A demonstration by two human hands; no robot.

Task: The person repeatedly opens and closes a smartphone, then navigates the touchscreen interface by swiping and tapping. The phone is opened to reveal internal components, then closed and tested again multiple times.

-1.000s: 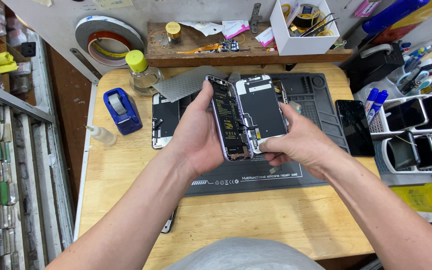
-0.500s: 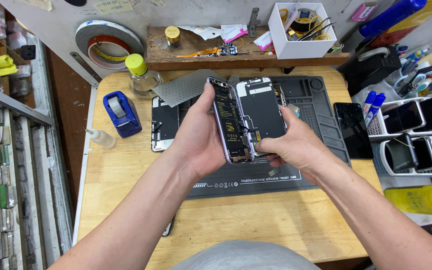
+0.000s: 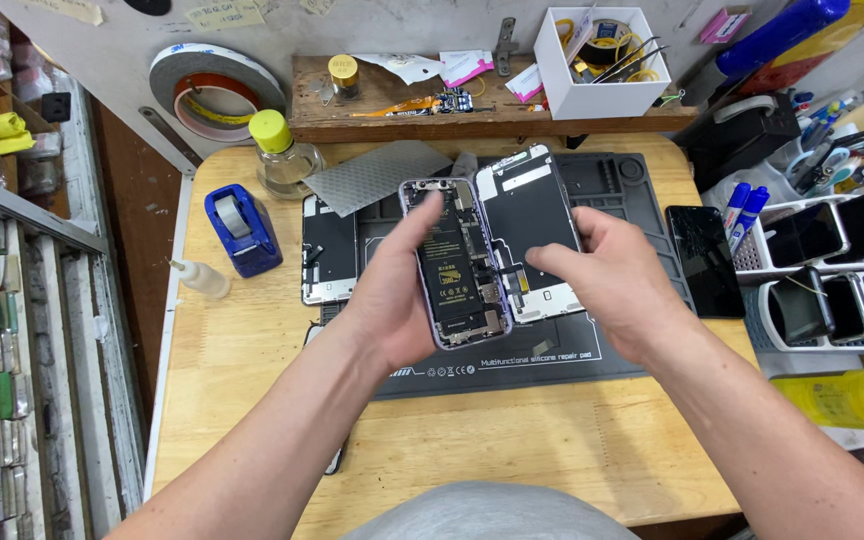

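An opened purple phone body shows its black battery and circuit parts, with its detached screen panel folded out to the right like a book. My left hand grips the phone body from the left, thumb across its upper part. My right hand is at the screen panel's right edge, fingertips touching its back, fingers spread. Both are held above a dark grey silicone repair mat on the wooden table.
Blue tape dispenser, yellow-capped glass bottle and grey mesh sheet lie left of the mat. A black phone and racks of phones stand right. White box of tools and tape rolls at the back.
The screen panel has swung further open to the right. My right hand has loosened from gripping under the phone to resting fingertips on the panel. The view has shifted slightly.
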